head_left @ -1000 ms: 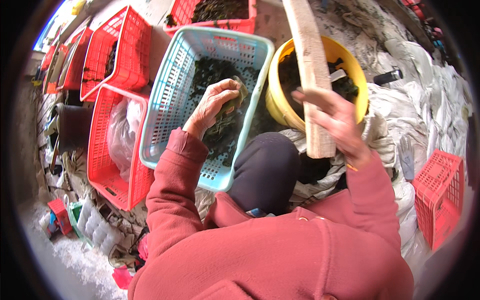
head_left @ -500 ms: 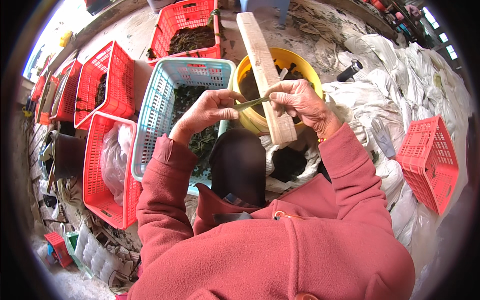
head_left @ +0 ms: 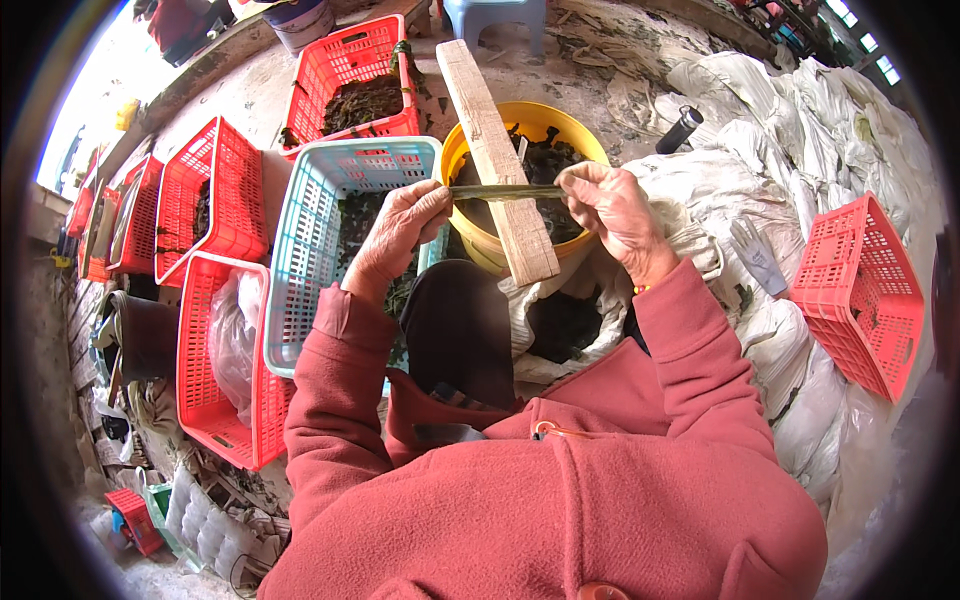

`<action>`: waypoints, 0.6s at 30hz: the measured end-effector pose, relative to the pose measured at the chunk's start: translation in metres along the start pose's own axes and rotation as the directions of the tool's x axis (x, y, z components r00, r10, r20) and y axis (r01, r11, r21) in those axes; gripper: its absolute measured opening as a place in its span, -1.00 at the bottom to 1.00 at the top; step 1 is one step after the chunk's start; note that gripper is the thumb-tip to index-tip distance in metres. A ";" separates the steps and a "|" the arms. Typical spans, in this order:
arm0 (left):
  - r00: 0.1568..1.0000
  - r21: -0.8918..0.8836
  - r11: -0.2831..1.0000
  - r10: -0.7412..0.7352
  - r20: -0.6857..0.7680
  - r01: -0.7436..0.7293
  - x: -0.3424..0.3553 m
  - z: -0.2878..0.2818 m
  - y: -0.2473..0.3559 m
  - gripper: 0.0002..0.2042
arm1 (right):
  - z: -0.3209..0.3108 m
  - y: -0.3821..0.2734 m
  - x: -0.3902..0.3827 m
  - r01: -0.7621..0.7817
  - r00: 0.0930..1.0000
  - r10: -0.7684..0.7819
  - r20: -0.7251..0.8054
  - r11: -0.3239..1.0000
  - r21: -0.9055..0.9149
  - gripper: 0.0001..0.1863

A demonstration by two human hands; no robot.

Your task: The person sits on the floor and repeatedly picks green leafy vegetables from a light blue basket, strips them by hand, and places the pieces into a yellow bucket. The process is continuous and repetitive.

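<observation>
A narrow dark green strip of kelp (head_left: 508, 192) is stretched level between my two hands. My left hand (head_left: 400, 226) pinches its left end, and my right hand (head_left: 616, 212) pinches the other end. Beneath the strip, a wooden board (head_left: 494, 150) lies slanted across a yellow bucket (head_left: 583, 128) with dark pieces inside. To the left of the bucket stands a light blue plastic crate (head_left: 312, 215) holding dark green leafy kelp, partly hidden by my left hand and sleeve.
Red crates (head_left: 240, 195) stand at the left, one (head_left: 222, 415) with a clear plastic bag. White sacks (head_left: 690, 190) cover the right side, with a grey glove (head_left: 757, 258), a black bottle (head_left: 680, 130) and a tipped red crate (head_left: 858, 290). A blue stool (head_left: 495, 14) stands at the far side.
My hands have moved apart, and the strip between them is now longer and pulled straight. The view has shifted slightly, so the bucket and board appear further left.
</observation>
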State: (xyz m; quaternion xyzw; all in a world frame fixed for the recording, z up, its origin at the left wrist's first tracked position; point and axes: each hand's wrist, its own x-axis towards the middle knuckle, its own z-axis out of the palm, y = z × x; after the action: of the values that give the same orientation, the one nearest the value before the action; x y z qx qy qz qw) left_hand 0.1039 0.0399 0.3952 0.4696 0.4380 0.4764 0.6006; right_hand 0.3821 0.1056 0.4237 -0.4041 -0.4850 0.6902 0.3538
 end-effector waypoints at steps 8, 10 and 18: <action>0.934 0.509 0.811 0.122 0.336 -0.288 -0.007 -0.022 -0.002 -0.82 | 0.013 0.007 -0.013 -0.070 0.975 0.149 0.162 0.909 -0.411 -0.91; 0.954 0.679 0.709 -0.029 0.298 -0.191 0.013 -0.042 0.008 -0.84 | 0.027 -0.001 0.007 -0.057 0.963 0.175 0.204 0.874 -0.482 -0.92; 0.690 0.613 0.786 0.403 -0.601 0.075 0.094 -0.213 -0.010 -0.48 | 0.068 -0.044 0.078 0.675 0.737 -0.586 0.337 0.623 -0.395 -0.57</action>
State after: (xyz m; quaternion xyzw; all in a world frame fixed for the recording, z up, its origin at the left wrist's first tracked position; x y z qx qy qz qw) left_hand -0.0867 0.1629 0.3409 0.4533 0.7125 0.5112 0.1599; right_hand 0.2925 0.1601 0.4625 -0.2210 -0.7838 0.4064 0.4143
